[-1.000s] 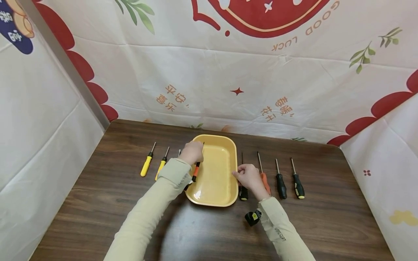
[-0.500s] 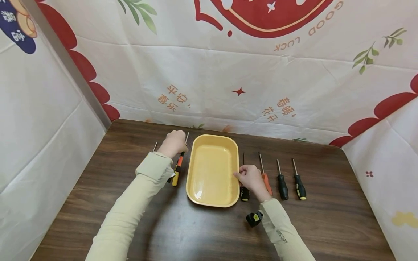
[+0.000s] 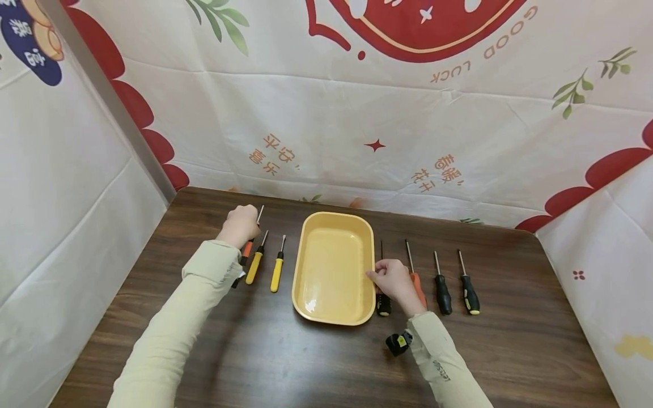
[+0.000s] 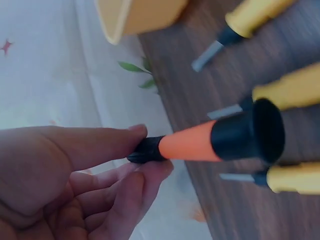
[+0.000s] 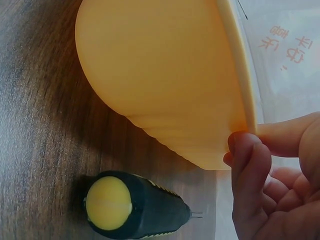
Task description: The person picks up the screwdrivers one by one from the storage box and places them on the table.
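My left hand [image 3: 240,225] pinches a screwdriver with an orange and black handle [image 4: 192,141] between thumb and fingers, above the left side of the table. In the left wrist view, three yellow-handled screwdrivers [image 4: 295,179] lie below it. The head view shows two of these yellow screwdrivers [image 3: 277,273] right of the hand; the other is hidden behind the hand and sleeve. My right hand [image 3: 394,281] pinches the right rim of a yellow tray [image 3: 334,324]. In the right wrist view, thumb and forefinger grip that rim, and a black screwdriver handle with yellow end [image 5: 145,205] lies beneath.
Right of the tray lie an orange-handled screwdriver [image 3: 419,290] and two dark-handled screwdrivers [image 3: 442,294], all in a row. A small black object with a yellow mark [image 3: 398,343] is beside the right cuff. A printed cloth [image 3: 326,113] hangs behind the wooden table [image 3: 515,340].
My left hand has carried the orange and black screwdriver leftward, from over the tray to past the yellow screwdrivers. The right hand keeps its pinch on the tray rim.
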Motion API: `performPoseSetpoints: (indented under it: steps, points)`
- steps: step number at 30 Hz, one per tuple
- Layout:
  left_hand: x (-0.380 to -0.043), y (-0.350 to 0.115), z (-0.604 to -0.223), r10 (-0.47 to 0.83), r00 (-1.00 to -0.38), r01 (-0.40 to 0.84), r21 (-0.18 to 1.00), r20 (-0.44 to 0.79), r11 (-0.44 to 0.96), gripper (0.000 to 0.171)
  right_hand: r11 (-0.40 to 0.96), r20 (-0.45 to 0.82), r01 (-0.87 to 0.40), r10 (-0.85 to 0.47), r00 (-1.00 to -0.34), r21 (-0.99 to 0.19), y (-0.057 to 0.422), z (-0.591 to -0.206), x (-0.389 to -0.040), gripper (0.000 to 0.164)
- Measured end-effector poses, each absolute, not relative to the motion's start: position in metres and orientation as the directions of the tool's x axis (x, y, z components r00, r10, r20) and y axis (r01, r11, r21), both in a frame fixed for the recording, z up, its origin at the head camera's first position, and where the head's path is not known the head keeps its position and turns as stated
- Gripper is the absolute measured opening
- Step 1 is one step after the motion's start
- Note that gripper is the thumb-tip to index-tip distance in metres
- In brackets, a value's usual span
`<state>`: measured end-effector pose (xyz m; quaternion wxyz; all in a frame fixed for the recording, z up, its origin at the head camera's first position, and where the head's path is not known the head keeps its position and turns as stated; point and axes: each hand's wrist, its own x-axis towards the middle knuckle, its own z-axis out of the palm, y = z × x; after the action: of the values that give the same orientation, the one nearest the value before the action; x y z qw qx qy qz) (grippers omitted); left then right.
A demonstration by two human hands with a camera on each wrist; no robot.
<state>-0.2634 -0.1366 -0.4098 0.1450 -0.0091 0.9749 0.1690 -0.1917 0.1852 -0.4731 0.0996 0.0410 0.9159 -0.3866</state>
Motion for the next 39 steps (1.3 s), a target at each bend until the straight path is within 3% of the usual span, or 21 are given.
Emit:
performPoseSetpoints:
  steps: [13,39]
  points:
    - [-0.265,-0.184,-0.436,-0.044,-0.963,-0.122,0.282,-0.266,0.951,0.012,0.688,-0.229,0.163,-0.004,-0.974,-0.707,0.185,-0.472,-0.192,0.013]
    - [-0.266,-0.203,-0.468,-0.061,-0.965,-0.126,0.248,-0.255,0.961,0.019,0.705,-0.226,0.164,0.005,-0.974,-0.69,0.184,-0.472,-0.192,0.013]
